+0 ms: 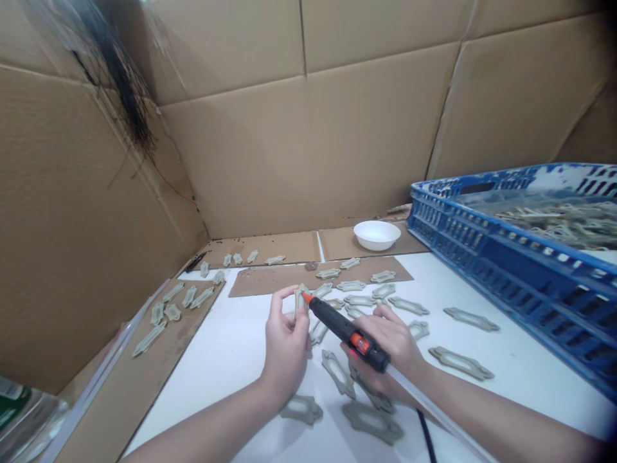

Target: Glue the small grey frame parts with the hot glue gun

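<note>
My left hand [288,344] pinches a small grey-green frame-shaped piece [299,302] upright between fingers and thumb. My right hand [393,341] is wrapped round a black hot glue gun [344,326] with an orange nozzle. The nozzle tip is at the held piece, touching it or very close. A long whitish glue stick [434,408] runs out of the gun's back end, and a black cord [426,437] hangs below. Several similar frame pieces [371,421] lie around and under my hands on the white tabletop [231,360].
A blue plastic crate [482,257] full of similar pieces stands at the right. A white bowl [376,235] sits at the back. Cardboard strips [255,283] bear more pieces. Cardboard walls [308,141] enclose the back and left. Dark strands [130,109] hang upper left; a bottle [33,411] lies lower left.
</note>
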{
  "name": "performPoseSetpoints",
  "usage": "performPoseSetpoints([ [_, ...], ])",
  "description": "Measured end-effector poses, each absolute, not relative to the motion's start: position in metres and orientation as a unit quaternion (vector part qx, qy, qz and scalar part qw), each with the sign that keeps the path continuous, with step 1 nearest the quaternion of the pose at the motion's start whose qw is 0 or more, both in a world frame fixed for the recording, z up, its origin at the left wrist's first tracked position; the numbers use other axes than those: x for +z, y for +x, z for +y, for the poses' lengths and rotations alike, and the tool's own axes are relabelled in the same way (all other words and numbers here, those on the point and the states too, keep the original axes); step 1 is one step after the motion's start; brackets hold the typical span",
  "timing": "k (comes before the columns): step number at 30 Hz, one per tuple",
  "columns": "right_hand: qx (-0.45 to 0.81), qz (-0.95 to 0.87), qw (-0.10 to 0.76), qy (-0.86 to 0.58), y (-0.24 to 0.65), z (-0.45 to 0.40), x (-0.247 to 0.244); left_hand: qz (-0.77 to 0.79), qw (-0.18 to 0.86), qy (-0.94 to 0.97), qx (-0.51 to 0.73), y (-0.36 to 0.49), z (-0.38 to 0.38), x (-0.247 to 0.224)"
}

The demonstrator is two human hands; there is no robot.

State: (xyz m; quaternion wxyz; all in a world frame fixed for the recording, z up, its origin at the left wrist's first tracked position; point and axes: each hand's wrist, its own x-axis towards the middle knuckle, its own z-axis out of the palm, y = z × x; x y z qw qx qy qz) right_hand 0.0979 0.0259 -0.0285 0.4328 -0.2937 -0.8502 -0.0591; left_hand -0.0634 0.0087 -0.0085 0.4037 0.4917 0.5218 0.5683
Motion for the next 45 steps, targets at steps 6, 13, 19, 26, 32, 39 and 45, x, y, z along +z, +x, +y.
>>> performPoseSetpoints([
  [6,-0.052,-0.843,0.444,-0.299,0.099,0.027,-0.033,0.53,0.403,0.484,0.567,-0.064,0.01,-0.009],
  [13,-0.024,-0.843,0.397,-0.362,0.098,0.031,-0.031,0.535,0.327,0.507,0.592,-0.066,0.011,-0.005],
  [19,-0.027,-0.829,0.436,-0.349,0.097,0.036,-0.027,0.542,0.247,0.462,0.657,-0.079,0.033,-0.004],
  [26,-0.033,-0.833,0.431,-0.345,0.096,0.038,-0.026,0.635,0.225,0.449,0.587,-0.101,0.055,-0.016],
  [32,-0.026,-0.843,0.412,-0.345,0.096,0.04,-0.03,0.644,0.247,0.469,0.551,-0.109,0.063,-0.03],
  [39,0.007,-0.836,0.439,-0.33,0.098,0.036,-0.029,0.617,0.265,0.471,0.571,-0.1,0.057,-0.026],
  [45,0.044,-0.829,0.443,-0.337,0.099,0.031,-0.023,0.575,0.309,0.466,0.598,-0.094,0.051,-0.022],
])
